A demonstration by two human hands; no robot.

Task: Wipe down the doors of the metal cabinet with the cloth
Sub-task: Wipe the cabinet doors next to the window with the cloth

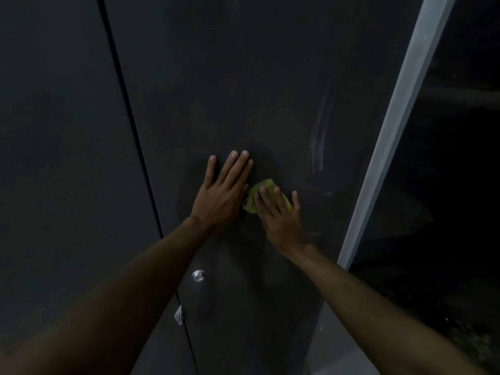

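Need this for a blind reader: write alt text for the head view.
The right hand presses a yellow-green cloth flat against a dark metal cabinet door, with the left hand resting open on the door beside it. A silver knob sits below the hands.

Above the cloth (261, 188) under the right hand (281, 220) the door (243, 77) lies bare, the left hand (224, 193) blocks its left side, a pale frame edge (392, 147) bounds the right, and a knob (198, 275) juts out below-left.
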